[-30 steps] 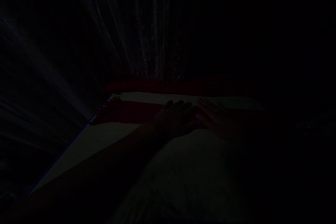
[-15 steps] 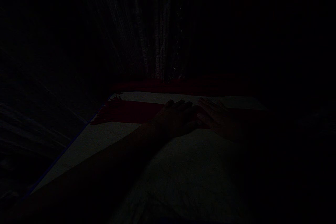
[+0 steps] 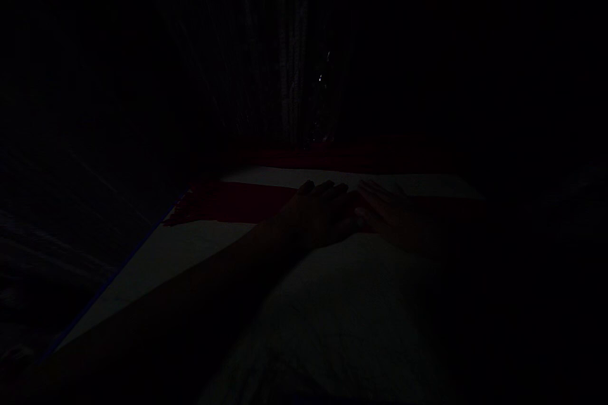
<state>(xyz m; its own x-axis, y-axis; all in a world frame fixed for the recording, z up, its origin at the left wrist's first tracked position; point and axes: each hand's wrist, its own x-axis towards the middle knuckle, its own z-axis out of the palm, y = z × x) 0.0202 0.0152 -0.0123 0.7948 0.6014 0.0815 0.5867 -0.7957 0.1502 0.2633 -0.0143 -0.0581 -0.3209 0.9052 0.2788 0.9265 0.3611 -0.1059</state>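
Observation:
My left hand lies flat across a dark red strip of cloth, its fingers stretched out and a little apart. Close beside it, my right hand also rests flat on the strip, fingers extended and nearly touching the left fingertips. The strip has a fringed left end and lies over a pale sheet-like surface. Both hands appear empty. Very dim light hides most of the right forearm and the strip's right end.
A second dark red band runs along the far side of the pale surface. A blue edge borders its left side. Beyond stand faint vertical folds with small bright glints. The right side is lost in darkness.
The scene has grown slightly darker, mainly at the far left corner of the pale surface. Both hands stay in nearly the same place.

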